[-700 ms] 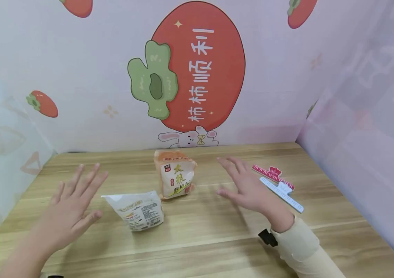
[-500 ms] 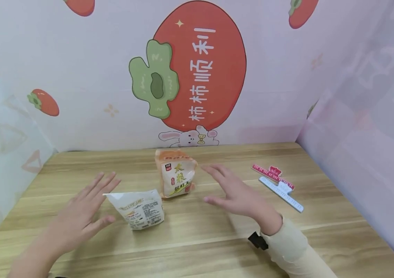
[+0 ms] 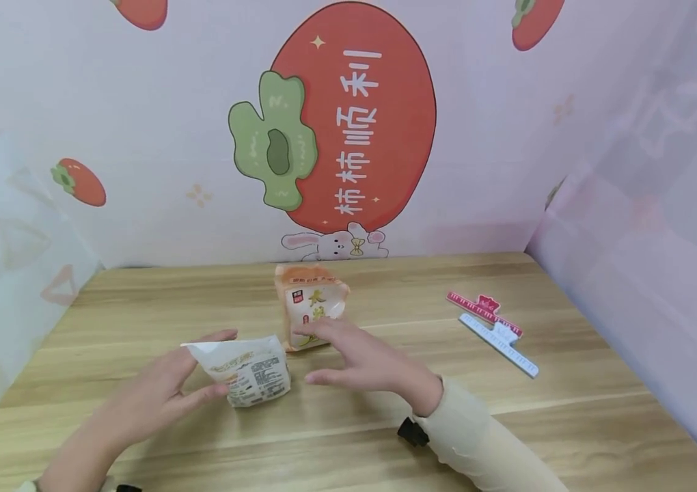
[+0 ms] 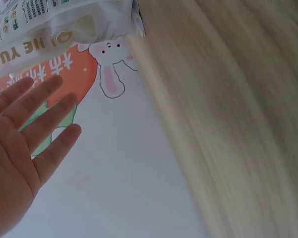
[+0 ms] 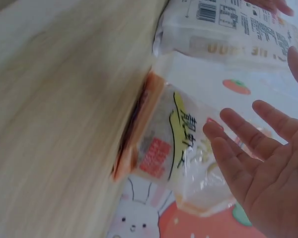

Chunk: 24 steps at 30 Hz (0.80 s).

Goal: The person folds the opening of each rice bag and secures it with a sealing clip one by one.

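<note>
A white printed snack bag stands upright left of the middle of the table. My left hand is at its left side, thumb near the front edge and fingers partly hidden behind the bag. The left wrist view shows that hand with fingers straight and spread, apart from the bag. My right hand hovers to the right of the white bag, overlapping an orange-and-white bag behind it. In the right wrist view the right hand's fingers are extended and hold nothing.
A pink ruler-like clip and a light blue one lie side by side on the right of the wooden table. A printed backdrop rises behind the table, with side walls left and right.
My left hand has moved right to the white bag. My right hand has swept left from near the clips to in front of the orange-and-white bag. Both bags have stayed put.
</note>
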Motion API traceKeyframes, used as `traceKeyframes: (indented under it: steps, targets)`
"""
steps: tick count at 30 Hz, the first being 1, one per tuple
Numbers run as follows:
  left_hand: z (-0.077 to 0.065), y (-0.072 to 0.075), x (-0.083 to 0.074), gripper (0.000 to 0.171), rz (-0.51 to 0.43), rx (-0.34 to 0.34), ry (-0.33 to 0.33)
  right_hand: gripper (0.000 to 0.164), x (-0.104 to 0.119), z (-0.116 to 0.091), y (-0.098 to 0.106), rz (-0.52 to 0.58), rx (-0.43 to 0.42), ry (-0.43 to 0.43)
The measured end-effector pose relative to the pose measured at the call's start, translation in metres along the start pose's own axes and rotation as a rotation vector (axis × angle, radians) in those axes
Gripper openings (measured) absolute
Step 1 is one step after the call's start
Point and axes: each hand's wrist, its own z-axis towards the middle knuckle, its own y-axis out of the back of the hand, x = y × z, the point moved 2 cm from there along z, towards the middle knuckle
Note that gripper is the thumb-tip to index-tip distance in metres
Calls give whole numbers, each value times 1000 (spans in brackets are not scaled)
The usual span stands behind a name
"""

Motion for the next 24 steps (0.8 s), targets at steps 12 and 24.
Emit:
traceKeyframes:
  steps: [12,24]
  targets:
    - [9,-10,6,50,-231,55,-72,58,6,32,-20,156,83,64]
    - [19,-6,7,44,-413,169,-6,41,7,37,-22,244,102,41]
